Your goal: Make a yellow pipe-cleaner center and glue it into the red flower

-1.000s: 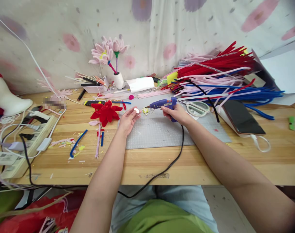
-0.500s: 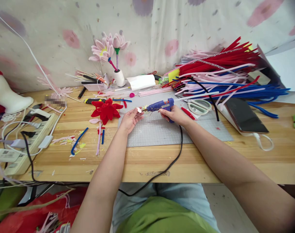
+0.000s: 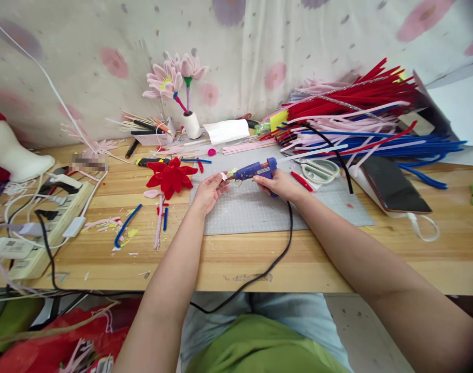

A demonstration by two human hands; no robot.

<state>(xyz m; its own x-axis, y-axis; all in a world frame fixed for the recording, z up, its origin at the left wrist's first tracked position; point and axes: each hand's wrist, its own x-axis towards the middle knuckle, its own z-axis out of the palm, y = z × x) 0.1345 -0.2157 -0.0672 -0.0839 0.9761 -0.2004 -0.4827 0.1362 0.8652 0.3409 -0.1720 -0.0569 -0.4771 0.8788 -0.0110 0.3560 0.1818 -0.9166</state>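
My right hand (image 3: 270, 182) is wrapped round the handle of a blue hot glue gun (image 3: 252, 171), whose nozzle points left. A white glue stick (image 3: 310, 154) sticks out of its back end. In my left hand (image 3: 211, 191) a small white disc (image 3: 224, 176) is pinched between the fingertips, right at the nozzle; I cannot tell whether the two touch. Both hands are over a grey cutting mat (image 3: 244, 217). Left of my left hand lies a red fuzzy flower (image 3: 169, 176), with a pink stem piece (image 3: 158, 223) below it.
Pipe cleaners (image 3: 360, 103) in red, pink and blue are heaped at the back right. Scissors (image 3: 319, 171) and a phone (image 3: 393, 184) lie on the right. A white vase (image 3: 191, 125) holds pink flowers. A power strip (image 3: 53, 233) stands left; a black cord (image 3: 267, 270) crosses the front edge.
The glue gun and my right hand have shifted slightly left and down. The white disc has turned a little in my left fingers. Other things stay in place.
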